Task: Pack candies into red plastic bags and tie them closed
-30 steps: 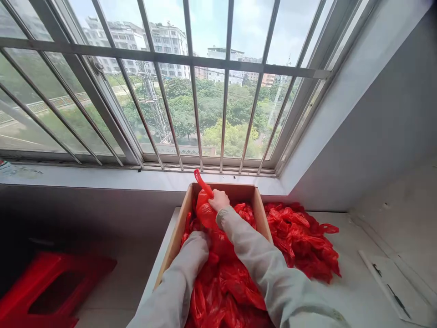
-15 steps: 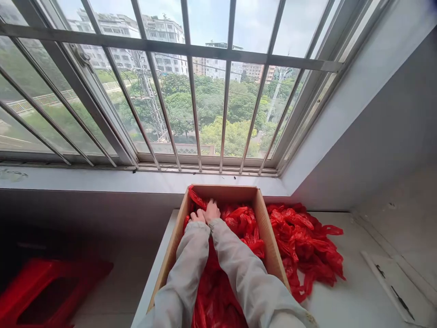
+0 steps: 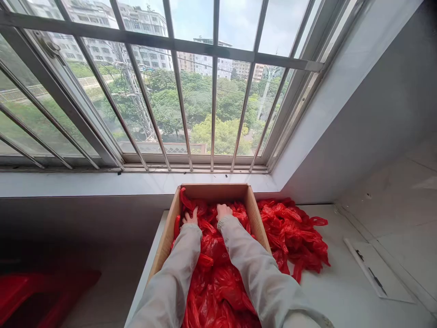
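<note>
A cardboard box (image 3: 261, 223) holds a heap of crumpled red plastic bags (image 3: 221, 284). Inside its far left part, my left hand (image 3: 190, 217) lies against the bags with thumb and finger apart; some fingertips are hidden. My right hand (image 3: 224, 211) is a little to the right, curled down into the red plastic near the far wall of the box. Its fingertips are buried, and it appears closed on a red plastic bag. Both forearms in pale sleeves reach over the box from the near side.
A loose pile of red plastic bags (image 3: 293, 232) lies beside the box on the white tabletop (image 3: 324, 291). A flat white panel with a dark pen-like item (image 3: 377, 280) is farther right. Behind stands a barred window (image 3: 191, 114) with a sill. A red stool-like object (image 3: 20, 291) is low left.
My hands, close together before, are now apart, the right one farther right. More red plastic shows between my forearms. The view has swung slightly right.
</note>
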### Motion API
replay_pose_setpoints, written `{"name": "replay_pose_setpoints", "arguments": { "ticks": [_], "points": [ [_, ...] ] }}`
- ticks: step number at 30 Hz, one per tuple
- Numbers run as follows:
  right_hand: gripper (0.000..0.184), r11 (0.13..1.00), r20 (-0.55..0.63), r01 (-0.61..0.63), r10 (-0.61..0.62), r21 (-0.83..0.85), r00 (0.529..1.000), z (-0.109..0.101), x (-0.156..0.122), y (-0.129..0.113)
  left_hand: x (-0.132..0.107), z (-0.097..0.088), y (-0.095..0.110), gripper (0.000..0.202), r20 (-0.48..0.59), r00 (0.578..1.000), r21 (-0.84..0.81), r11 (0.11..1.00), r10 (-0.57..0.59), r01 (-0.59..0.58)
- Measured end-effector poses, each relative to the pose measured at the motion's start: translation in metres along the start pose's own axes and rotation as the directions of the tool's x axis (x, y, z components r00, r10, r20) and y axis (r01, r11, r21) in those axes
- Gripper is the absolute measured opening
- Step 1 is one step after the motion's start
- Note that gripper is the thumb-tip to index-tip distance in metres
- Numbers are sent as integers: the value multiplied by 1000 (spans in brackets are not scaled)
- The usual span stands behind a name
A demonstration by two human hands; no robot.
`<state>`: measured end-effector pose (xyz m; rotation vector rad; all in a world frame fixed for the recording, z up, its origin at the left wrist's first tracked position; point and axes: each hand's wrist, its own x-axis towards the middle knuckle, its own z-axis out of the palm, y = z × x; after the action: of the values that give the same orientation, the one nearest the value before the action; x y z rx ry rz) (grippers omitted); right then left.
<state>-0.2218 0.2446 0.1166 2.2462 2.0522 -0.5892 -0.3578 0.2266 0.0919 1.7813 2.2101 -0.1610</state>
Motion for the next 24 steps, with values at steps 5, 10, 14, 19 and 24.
{"name": "replay_pose_setpoints", "arguments": {
  "ticks": [5,10,14,19,24],
  "points": [
    [35,995,-88,-10,18,99,996,13,1,-23,-1,-5,7,70,-55,998,27,1000,2,-1],
    [35,987,-1,66,-67,147,998,15,8,-25,-7,1,23,84,-22,993,59,992,115,-113],
    [33,982,37,152,-157,109,987,-10,20,0,-11,7,27,79,-11,991,74,988,137,-136],
    [33,998,-8,23,-24,-59,1000,-33,21,32,-16,3,28,83,-84,989,82,990,122,-115],
    [32,994,-2,-25,25,-103,1000,-23,14,29,-21,4,41,93,-131,945,136,950,298,-281]
  ]
}}
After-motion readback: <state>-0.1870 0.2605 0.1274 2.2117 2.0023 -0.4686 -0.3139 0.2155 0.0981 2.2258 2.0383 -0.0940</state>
